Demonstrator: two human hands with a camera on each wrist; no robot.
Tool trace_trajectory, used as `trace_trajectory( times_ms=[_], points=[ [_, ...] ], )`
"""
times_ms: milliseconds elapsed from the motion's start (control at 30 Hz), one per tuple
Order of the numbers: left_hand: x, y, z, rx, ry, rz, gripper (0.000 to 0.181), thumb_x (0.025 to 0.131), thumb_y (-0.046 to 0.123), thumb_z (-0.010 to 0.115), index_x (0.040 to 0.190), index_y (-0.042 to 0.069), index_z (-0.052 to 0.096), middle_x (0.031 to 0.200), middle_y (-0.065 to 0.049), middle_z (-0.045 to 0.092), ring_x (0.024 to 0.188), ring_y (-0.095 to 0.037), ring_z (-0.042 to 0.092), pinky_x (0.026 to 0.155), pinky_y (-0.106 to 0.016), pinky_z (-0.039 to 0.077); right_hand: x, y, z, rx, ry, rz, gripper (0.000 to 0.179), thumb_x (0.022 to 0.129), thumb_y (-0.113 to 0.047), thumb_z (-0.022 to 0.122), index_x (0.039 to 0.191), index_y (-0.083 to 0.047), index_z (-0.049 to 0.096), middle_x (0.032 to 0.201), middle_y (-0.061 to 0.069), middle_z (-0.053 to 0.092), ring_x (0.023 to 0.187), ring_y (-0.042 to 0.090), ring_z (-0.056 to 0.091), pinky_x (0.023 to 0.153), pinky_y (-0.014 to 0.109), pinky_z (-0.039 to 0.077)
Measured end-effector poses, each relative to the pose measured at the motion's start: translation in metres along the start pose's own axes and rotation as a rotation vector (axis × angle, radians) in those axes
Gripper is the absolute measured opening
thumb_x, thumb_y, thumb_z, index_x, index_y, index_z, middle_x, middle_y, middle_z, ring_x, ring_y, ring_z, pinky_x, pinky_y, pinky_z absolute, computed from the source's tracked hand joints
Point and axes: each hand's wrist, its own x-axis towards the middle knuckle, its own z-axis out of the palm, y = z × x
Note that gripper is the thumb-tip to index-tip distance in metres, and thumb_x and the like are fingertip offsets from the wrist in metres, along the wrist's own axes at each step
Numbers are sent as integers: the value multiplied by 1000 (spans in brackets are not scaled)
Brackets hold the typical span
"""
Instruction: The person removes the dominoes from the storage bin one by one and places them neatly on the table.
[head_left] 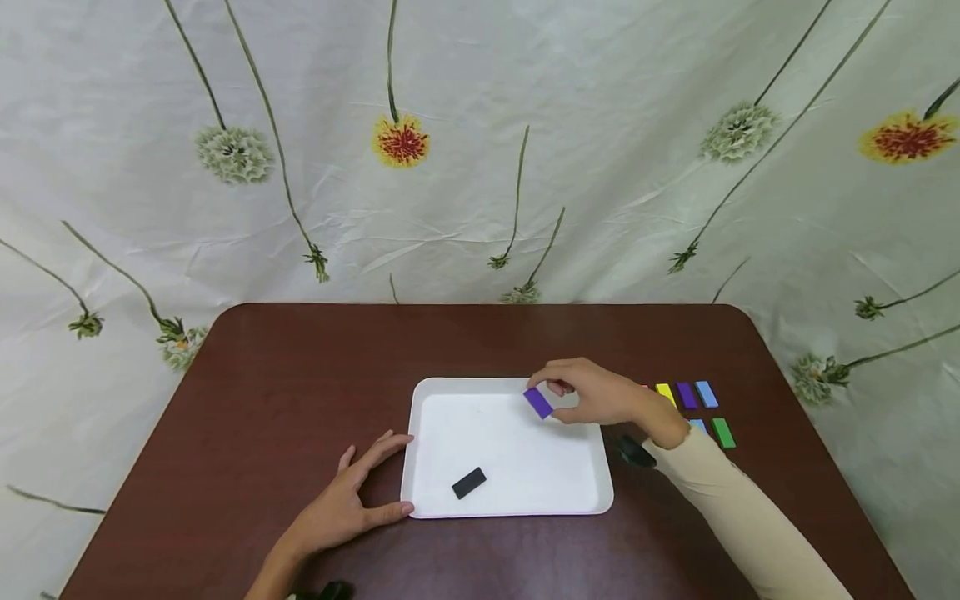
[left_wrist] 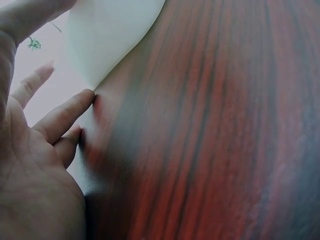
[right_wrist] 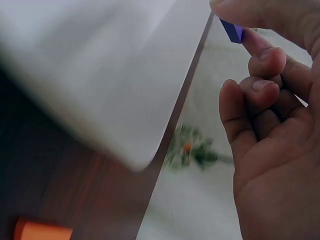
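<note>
Between thumb and fingertips my right hand (head_left: 592,393) pinches a purple block (head_left: 538,403) over the back right part of a white tray (head_left: 510,505). The right wrist view shows the purple block (right_wrist: 233,32) at the thumb tip, the other fingers curled in toward the palm. My left hand (head_left: 341,504) lies at the tray's left edge with fingers spread, thumb and fingertips at the rim. In the left wrist view, the left hand's fingers (left_wrist: 65,117) reach to the tray's border. A black block (head_left: 469,483) lies tilted in the tray's front left part.
Right of the tray, several coloured blocks lie in rows on the brown table (head_left: 315,350): yellow (head_left: 665,394), purple (head_left: 686,395), blue (head_left: 707,394) and green (head_left: 723,433), some behind my right forearm. An orange block (right_wrist: 45,231) shows in the right wrist view. A flowered cloth (head_left: 450,217) hangs behind.
</note>
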Motion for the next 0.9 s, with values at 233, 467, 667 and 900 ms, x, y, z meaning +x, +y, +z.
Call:
trace_trajectory(
  times_ms=[233, 467, 667, 900],
  points=[
    [1, 2, 2, -2, 2, 5, 80, 81, 39, 84, 149, 31, 43, 154, 4, 45, 153, -25, 26, 112, -70, -3, -63, 35, -8, 32, 132, 66, 42, 82, -4, 80, 121, -11, 65, 80, 3, 45, 73, 18, 46, 65, 23, 37],
    [0, 1, 2, -9, -3, 19, 78, 82, 38, 83, 149, 29, 43, 155, 1, 44, 153, -17, 25, 112, -71, -4, -111, 58, -4, -16, 201, 115, 42, 75, 2, 84, 114, -5, 67, 79, -2, 47, 73, 8, 44, 63, 22, 38],
    [1, 0, 1, -6, -4, 2, 80, 81, 38, 84, 149, 30, 43, 155, 2, 44, 153, -28, 26, 113, -70, -4, -134, 62, -3, -53, 143, 255, 38, 79, -7, 83, 114, -5, 67, 77, -4, 44, 72, 4, 40, 64, 23, 35],
    [2, 1, 1, 1, -5, -17, 82, 79, 38, 85, 149, 30, 43, 155, 4, 44, 151, -32, 27, 114, -69, -2, -142, 68, 3, -80, 129, 263, 38, 79, -9, 84, 112, -4, 67, 74, -6, 42, 67, 2, 37, 64, 22, 34]
  ],
)
